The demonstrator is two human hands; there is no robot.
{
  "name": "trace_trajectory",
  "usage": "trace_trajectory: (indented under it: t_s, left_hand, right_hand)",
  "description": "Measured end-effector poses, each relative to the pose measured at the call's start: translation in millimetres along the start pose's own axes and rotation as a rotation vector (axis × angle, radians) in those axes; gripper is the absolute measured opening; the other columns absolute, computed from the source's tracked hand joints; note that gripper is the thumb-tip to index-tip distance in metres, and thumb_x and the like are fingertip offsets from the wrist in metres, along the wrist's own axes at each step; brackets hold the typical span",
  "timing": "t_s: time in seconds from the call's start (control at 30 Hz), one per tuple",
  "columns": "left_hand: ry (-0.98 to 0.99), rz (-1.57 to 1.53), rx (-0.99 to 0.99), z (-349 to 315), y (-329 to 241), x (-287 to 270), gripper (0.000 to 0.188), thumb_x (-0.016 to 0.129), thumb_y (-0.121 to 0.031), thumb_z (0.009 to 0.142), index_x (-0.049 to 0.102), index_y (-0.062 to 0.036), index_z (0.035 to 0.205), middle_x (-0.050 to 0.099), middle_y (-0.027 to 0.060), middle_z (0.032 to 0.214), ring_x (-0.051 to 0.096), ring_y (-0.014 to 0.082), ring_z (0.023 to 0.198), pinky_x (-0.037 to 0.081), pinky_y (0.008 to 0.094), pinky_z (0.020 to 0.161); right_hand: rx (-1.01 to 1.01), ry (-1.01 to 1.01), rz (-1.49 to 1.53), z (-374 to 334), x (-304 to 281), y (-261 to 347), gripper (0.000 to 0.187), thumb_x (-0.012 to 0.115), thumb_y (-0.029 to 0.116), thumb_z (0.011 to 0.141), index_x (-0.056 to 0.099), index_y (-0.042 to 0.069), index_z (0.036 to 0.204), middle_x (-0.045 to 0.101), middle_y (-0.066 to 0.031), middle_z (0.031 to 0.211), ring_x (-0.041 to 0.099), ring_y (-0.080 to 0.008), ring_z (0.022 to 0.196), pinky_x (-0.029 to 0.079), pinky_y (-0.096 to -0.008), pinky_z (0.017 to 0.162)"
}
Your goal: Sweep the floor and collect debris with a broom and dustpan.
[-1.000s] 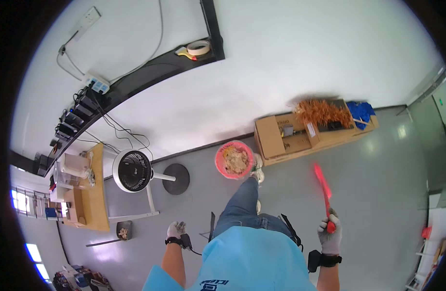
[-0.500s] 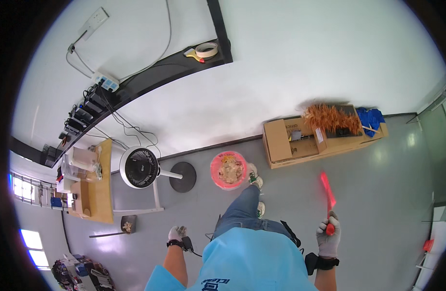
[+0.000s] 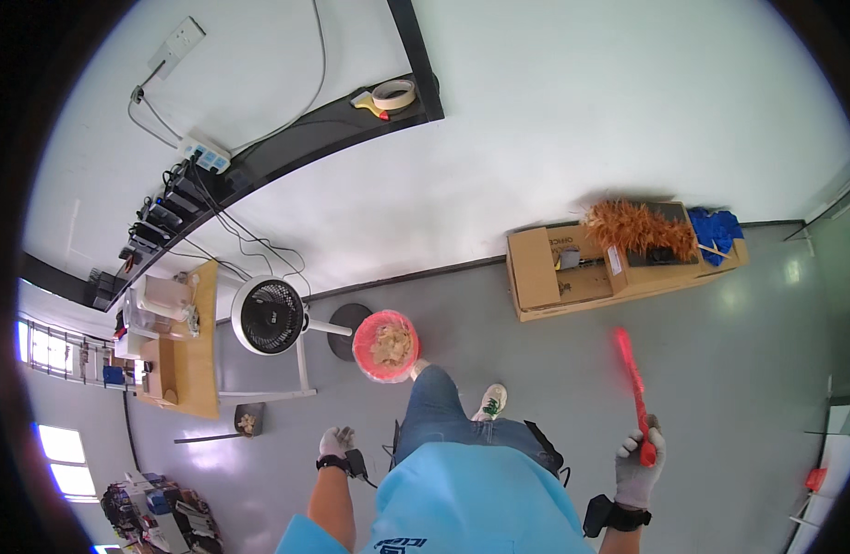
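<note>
My right hand, in a pale work glove, is wrapped round the handle of a long red brush. The brush points away from me over the grey floor on the right, and its bristle end is somewhat blurred. On the left, my left hand, gloved too, hangs empty with its fingers loosely bent and apart. A pink waste bin, filled with crumpled pale waste, stands ahead of me against my left foot. It partly covers the dark round base of the fan.
A white standing fan is at left, beside a wooden table. A long-handled dustpan with debris lies near it. By the wall are cardboard boxes with a brown feather duster and a blue bag.
The bin has shifted left up to the fan base, along with my left foot. My right hand and the brush have moved slightly right. My left hand stays nearly in place.
</note>
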State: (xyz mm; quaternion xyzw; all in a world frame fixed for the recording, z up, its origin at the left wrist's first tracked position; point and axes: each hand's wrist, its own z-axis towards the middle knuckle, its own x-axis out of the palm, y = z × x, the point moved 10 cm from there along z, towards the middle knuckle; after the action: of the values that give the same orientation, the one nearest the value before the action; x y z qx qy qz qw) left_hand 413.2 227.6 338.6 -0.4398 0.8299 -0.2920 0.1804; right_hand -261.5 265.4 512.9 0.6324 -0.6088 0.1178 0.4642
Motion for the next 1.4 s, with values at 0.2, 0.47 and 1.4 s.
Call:
trace_trajectory:
  t_s: [0.2,0.47,1.4]
  left_hand:
    - [0.056,-0.076,-0.044,-10,-2,-1,0.021,0.042,-0.019,0.082,0.047,-0.0001,0.089,0.057,0.0149,0.08,0.057,0.0273,0.067,0.048,0.0315,0.052]
    - [-0.051,-0.033,-0.075,-41,44,-36,0.023,0.042,-0.02,0.081,0.05,0.0013,0.085,0.058,0.0146,0.08,0.057,0.0262,0.066,0.047,0.0324,0.051]
    - [-0.263,-0.398,-0.195,-103,181,-130,0.024,0.038,-0.016,0.084,0.038,-0.0009,0.102,0.052,0.0157,0.093,0.053,0.031,0.081,0.049,0.0336,0.06]
  right_hand:
    - [0.272,-0.121,0.586,16,-25,-32,0.028,0.052,0.017,0.081,0.046,0.002,0.104,0.047,0.0006,0.064,0.044,-0.0052,0.05,0.043,-0.0183,0.049]
    - [0.446,-0.176,0.635,65,-117,-46,0.014,0.049,0.015,0.082,0.048,0.001,0.079,0.044,0.0019,0.056,0.044,-0.0034,0.047,0.044,-0.0175,0.048]
    - [1.214,-0.016,0.202,-57,107,-40,0.043,0.034,0.018,0.09,0.028,-0.014,0.117,0.029,0.0047,0.061,0.035,0.0005,0.045,0.038,-0.0118,0.039]
